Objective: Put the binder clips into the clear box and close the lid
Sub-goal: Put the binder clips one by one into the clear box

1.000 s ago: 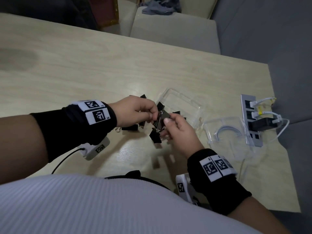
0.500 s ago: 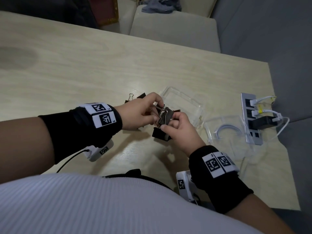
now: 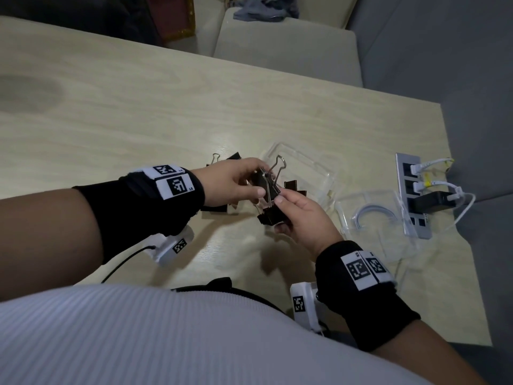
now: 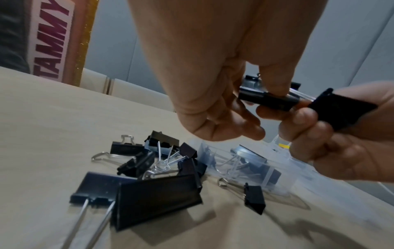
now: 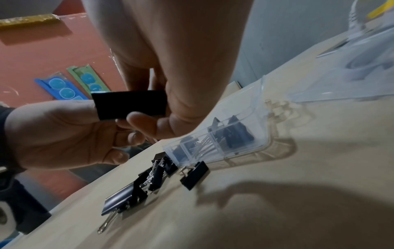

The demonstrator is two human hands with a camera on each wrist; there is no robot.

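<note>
Both hands meet just above the table, in front of the clear box [image 3: 311, 165]. My left hand [image 3: 258, 180] pinches a black binder clip [image 3: 266, 183] whose silver wire handle stands up. My right hand [image 3: 279, 215] has its thumb on that clip and grips a second black clip [image 3: 270, 219] below it. In the left wrist view the left hand [image 4: 255, 94] holds the small clip [image 4: 266, 100] and the right hand [image 4: 315, 121] holds a larger clip [image 4: 341, 109]. Several loose clips [image 4: 149, 168] lie on the table. The open box [image 5: 226, 139] holds some clips.
The clear lid [image 3: 372, 218] lies right of the box, over a white cable. A grey power strip [image 3: 410, 190] with plugs sits at the table's right edge. Chairs stand beyond the far edge. The wooden table [image 3: 138, 107] stretches away to the left.
Both hands have shifted a little right and away, toward the box, with the clips. The upper clip's wire handle now stands up above the fingers.
</note>
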